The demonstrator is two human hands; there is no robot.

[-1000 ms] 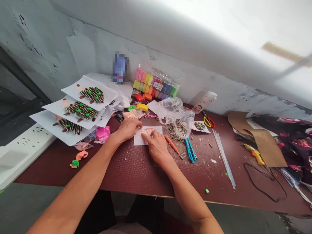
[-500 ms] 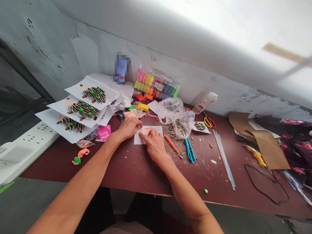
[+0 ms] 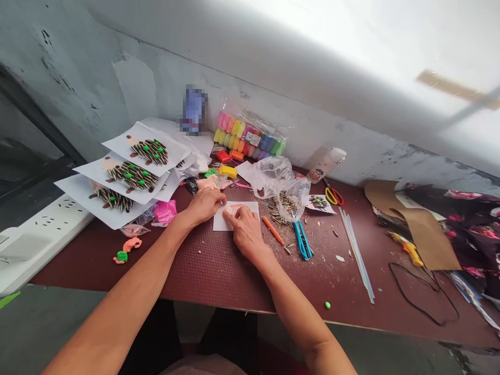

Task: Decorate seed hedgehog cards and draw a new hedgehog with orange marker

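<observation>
My right grip (image 3: 245, 233) presses down, fingers together, on a flat peach clay shape (image 3: 235, 210) atop a white paper card (image 3: 221, 223); beside it, my left grip (image 3: 203, 204) curls, pinching I cannot tell what.

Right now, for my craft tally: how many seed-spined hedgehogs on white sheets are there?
3: one hedgehog on the farthest sheet, one hedgehog on the middle sheet, and one hedgehog on the nearest sheet. The sheets overlap, and more paper lies beneath, so others may be hidden.
</observation>
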